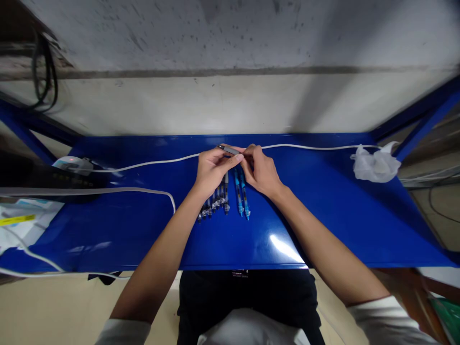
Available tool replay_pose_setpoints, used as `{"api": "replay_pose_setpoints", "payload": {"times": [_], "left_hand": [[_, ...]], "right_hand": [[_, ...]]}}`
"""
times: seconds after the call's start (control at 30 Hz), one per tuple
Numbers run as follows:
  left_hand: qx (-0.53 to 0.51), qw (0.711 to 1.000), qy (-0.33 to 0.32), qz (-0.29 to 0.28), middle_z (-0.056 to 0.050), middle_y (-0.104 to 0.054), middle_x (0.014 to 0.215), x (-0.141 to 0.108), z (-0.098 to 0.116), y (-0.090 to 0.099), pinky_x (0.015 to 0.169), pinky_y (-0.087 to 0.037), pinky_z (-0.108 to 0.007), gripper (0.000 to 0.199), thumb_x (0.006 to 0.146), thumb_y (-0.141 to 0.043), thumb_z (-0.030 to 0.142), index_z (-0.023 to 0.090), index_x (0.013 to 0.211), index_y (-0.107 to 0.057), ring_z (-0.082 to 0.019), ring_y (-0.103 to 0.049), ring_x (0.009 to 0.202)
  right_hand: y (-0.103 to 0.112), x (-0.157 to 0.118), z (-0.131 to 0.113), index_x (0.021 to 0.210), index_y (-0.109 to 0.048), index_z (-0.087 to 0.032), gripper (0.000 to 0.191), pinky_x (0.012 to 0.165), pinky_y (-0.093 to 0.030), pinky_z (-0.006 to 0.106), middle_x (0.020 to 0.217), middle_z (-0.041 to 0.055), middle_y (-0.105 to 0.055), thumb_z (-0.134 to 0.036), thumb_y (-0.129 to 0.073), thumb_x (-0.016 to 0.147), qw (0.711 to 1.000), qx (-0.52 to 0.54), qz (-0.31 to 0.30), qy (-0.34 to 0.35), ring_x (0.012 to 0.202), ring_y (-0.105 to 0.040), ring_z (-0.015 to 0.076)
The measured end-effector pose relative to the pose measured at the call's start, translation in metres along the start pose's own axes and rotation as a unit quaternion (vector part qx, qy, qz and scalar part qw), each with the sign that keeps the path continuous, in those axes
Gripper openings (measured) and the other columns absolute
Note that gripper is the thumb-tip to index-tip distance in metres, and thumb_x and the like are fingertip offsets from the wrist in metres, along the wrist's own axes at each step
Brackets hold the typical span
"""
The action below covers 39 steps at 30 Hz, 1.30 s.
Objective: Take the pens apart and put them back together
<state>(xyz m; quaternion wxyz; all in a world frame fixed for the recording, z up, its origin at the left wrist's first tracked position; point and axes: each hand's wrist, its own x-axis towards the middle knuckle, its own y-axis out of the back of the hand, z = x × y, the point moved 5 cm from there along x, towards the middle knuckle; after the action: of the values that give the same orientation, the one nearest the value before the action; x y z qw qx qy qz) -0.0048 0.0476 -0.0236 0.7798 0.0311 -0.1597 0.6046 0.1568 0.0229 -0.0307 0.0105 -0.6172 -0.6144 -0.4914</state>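
Observation:
My left hand (212,168) and my right hand (263,170) meet over the middle of a blue metal table (323,215). Together they pinch a short grey pen part (230,150), held level between the fingertips. Under the left wrist lies a row of several dark pens (214,205), side by side. Just right of them, two blue pens (242,197) lie parallel beneath my right hand.
A white cable (309,147) runs along the table's far edge. A crumpled clear plastic bag (374,165) sits at the far right. At the left are a white device (74,164), another white cable loop (143,191) and papers (21,223). A wall stands behind.

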Motion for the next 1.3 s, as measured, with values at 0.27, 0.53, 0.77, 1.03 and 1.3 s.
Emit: {"api": "replay_pose_setpoints", "payload": {"times": [0.27,0.53,0.77,1.03,1.3], "left_hand": [[0.029,0.999,-0.020,0.008,-0.007,-0.086,0.115,0.000,0.003,0.003,0.093,-0.066,-0.037,0.014,0.090,-0.092,0.037,0.026,0.097,-0.090,-0.023,-0.081,0.102],[0.047,0.998,-0.035,0.008,-0.007,-0.086,0.114,0.001,0.004,0.004,0.093,-0.066,-0.036,0.012,0.093,-0.090,0.037,0.025,0.094,-0.089,-0.024,-0.081,0.105],[0.067,0.997,-0.038,0.017,-0.008,-0.086,0.115,0.002,0.000,0.006,0.090,-0.065,-0.036,0.017,0.095,-0.088,0.041,0.025,0.101,-0.089,-0.023,-0.080,0.100],[0.093,0.994,-0.045,0.017,-0.007,-0.086,0.115,0.002,-0.001,0.008,0.075,-0.062,-0.032,0.021,0.097,-0.085,0.045,0.026,0.106,-0.089,-0.021,-0.079,0.092],[0.105,0.993,-0.058,0.003,-0.006,-0.085,0.112,0.002,-0.002,0.008,0.077,-0.060,-0.031,0.021,0.098,-0.084,0.044,0.027,0.110,-0.088,-0.020,-0.077,0.090]], "right_hand": [[-0.001,0.001,-0.002,0.123,-0.056,-0.026,0.026,0.070,-0.050,0.032,0.106,0.0064,-0.072,-0.044,-0.037,0.121,1.000,-0.005,-0.021,0.009,0.088,-0.070,0.0203],[0.000,0.000,0.000,0.123,-0.057,-0.027,0.024,0.072,-0.051,0.033,0.106,0.0060,-0.071,-0.046,-0.044,0.119,0.999,0.033,0.004,0.005,0.086,-0.068,0.0201],[-0.002,0.001,0.000,0.127,-0.056,-0.026,0.021,0.078,-0.054,0.036,0.111,0.0077,-0.070,-0.043,-0.046,0.118,0.999,0.049,-0.005,-0.007,0.093,-0.069,0.0222],[0.000,0.001,0.002,0.123,-0.060,-0.027,0.026,0.081,-0.055,0.037,0.108,0.0074,-0.072,-0.046,-0.042,0.119,0.999,0.049,-0.003,0.006,0.093,-0.070,0.0230],[0.000,0.001,0.003,0.120,-0.058,-0.026,0.021,0.079,-0.055,0.036,0.105,0.0055,-0.070,-0.045,-0.049,0.118,0.997,0.080,0.019,0.003,0.090,-0.069,0.0209]]}}
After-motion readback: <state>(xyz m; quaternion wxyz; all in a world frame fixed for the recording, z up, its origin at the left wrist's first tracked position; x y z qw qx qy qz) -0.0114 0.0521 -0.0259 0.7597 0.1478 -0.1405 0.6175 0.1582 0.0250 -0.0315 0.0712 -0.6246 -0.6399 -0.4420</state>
